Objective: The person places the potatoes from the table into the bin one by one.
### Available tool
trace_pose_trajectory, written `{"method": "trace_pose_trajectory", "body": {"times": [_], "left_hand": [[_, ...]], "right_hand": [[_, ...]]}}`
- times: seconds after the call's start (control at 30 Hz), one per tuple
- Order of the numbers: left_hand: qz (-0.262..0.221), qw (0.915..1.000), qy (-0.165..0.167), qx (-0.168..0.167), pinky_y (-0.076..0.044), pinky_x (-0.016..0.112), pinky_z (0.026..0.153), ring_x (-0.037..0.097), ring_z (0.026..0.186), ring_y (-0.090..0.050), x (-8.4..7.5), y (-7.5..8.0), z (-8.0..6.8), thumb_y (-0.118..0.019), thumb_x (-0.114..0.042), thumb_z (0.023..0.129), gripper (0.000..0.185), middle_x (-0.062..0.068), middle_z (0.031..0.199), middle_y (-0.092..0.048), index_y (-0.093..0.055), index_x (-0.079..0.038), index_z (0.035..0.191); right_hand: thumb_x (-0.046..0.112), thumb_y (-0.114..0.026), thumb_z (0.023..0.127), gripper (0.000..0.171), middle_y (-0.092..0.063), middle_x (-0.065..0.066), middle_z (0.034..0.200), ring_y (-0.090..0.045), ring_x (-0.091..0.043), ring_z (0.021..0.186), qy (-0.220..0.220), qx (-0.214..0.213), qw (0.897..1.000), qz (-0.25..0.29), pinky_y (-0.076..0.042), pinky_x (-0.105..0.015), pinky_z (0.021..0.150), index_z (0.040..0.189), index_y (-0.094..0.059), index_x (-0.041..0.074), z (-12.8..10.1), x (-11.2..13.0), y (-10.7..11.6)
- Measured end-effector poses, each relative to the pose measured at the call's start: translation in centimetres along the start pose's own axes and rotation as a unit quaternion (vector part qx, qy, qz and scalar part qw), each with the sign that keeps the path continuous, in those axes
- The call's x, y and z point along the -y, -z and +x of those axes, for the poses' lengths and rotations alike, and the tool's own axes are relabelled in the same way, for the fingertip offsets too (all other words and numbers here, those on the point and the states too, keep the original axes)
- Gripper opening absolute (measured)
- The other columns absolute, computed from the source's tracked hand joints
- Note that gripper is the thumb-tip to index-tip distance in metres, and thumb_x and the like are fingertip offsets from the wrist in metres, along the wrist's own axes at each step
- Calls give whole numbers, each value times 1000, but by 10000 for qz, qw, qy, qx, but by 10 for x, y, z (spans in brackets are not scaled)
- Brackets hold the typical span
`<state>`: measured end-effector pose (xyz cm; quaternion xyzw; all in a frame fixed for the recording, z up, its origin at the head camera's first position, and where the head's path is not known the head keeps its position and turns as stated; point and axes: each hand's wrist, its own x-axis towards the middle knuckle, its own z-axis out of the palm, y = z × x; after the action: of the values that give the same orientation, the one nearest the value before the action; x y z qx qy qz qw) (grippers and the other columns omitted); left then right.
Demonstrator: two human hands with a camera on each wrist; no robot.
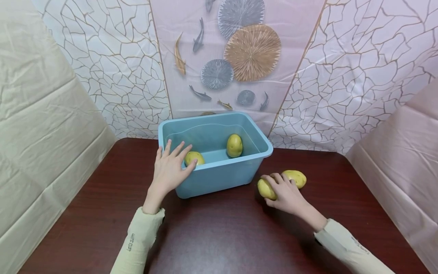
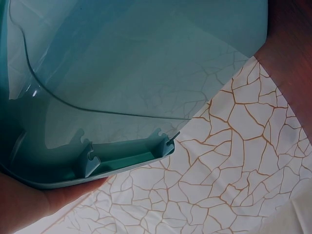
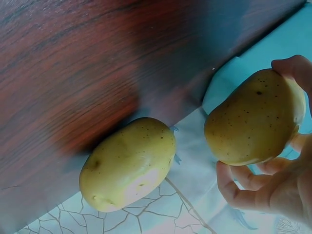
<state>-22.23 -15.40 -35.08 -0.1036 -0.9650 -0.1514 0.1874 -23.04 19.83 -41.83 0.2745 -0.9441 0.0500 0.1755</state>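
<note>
My right hand [image 1: 289, 196] grips a yellow potato [image 1: 266, 189] just right of the blue bin [image 1: 219, 179]. In the right wrist view, thumb and fingers curl round that held potato [image 3: 256, 119] from both sides. Right behind the hand, a second potato [image 1: 297, 178] lies on the table. My left hand [image 1: 169, 169] is at the bin's near left corner, fingers spread and straight over the rim. The left wrist view shows part of this hand [image 2: 24, 202] against the outside of the rim. Inside the bin are two potatoes, one upright [image 1: 234, 145] towards the right and another [image 1: 193, 156] by the left hand.
The dark red wooden table [image 1: 219, 236] carries the bin near its back edge. Behind hangs a patterned cloth [image 1: 137, 68] with fish and round motifs. Pale cloth walls [image 1: 41, 144] close off the left and right sides.
</note>
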Motion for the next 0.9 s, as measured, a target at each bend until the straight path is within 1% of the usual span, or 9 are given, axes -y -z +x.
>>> {"method": "trace_pose_trajectory", "body": {"times": [0.2, 0.37, 0.6, 0.9], "left_hand": [[38, 10000, 24, 21, -13, 58, 107, 35, 137, -14, -1, 0, 0, -37, -54, 87, 55, 3, 140, -40, -43, -26, 133], [32, 10000, 23, 24, -12, 57, 107, 35, 137, -14, -1, 1, 0, -37, -54, 87, 55, 4, 140, -40, -43, -26, 134], [34, 10000, 34, 46, -12, 57, 107, 35, 137, -14, -1, 0, 0, -37, -54, 87, 55, 4, 140, -40, -43, -26, 134], [25, 9999, 63, 96, -10, 56, 108, 35, 138, -13, -1, 1, 0, -37, -54, 87, 55, 3, 141, -38, -42, -26, 134]], "right_hand": [[34, -74, 59, 67, -55, -8, 102, -51, -29, 92, 13, -97, 10000, 13, -37, -42, 64, 120, -51, 18, -2, 1, 1], [34, -74, 59, 68, -54, -7, 103, -50, -28, 92, 65, -189, 9998, 16, -37, -41, 65, 121, -50, 19, -2, 2, 3], [34, -74, 59, 69, -54, -6, 104, -51, -28, 92, 137, -314, 9994, 61, -37, -40, 64, 122, -50, 19, -3, 6, 10], [35, -72, 63, 67, -53, -4, 110, -50, -27, 93, 166, -274, 9993, 188, -36, -38, 67, 124, -49, 23, -2, 8, 17]]}}
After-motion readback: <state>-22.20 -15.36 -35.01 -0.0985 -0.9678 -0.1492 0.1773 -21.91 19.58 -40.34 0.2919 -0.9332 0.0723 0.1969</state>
